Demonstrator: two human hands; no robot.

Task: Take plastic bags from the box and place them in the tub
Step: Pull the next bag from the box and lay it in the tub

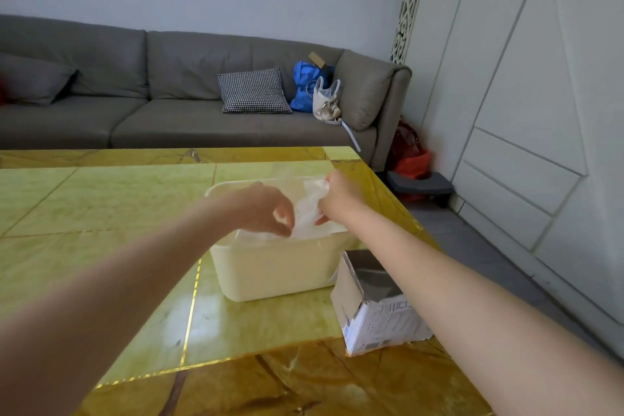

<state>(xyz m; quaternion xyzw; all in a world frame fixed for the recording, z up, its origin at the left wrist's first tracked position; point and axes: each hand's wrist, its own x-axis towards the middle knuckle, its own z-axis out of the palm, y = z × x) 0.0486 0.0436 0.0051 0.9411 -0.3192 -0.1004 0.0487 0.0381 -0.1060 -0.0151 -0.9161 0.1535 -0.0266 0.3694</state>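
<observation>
While our arms reach forward over the yellow table (101,213), an opened white box (378,311) stands nearest, just right of the cream tub (273,270). Above the tub, our left hand (266,209) and right hand (341,196) each pinch a crumpled clear plastic bag (309,209) with curled fingers. Beyond sits a grey sofa (169,94).

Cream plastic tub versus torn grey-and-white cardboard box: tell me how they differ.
The cream plastic tub stands upright; the torn grey-and-white cardboard box leans tilted. The tub is plain and larger; the box carries printed text. Both hands hold a clear plastic bag over the tub, none at the box. Both sit on the yellow table.
</observation>
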